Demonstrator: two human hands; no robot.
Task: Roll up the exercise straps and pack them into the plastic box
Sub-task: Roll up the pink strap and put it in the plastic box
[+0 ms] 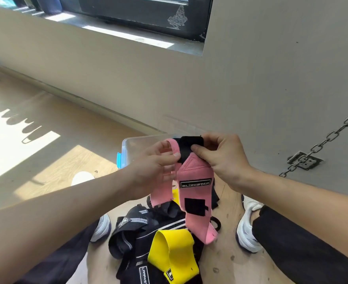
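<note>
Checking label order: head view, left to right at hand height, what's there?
In order: blue latch on the clear plastic box, left hand, pink fabric exercise strap pinched by both hands, right hand, grey metal chain.

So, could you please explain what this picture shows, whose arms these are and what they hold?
No machine here: one wide-angle camera worn on a person's head looks down at their own bare arms. The left hand and the right hand both pinch a long pink fabric strap with black fastening patches, holding it up. Behind it stands a clear plastic box with a blue latch. On the wooden floor, between the white shoes, lie a heap of black straps and a yellow elastic band.
</note>
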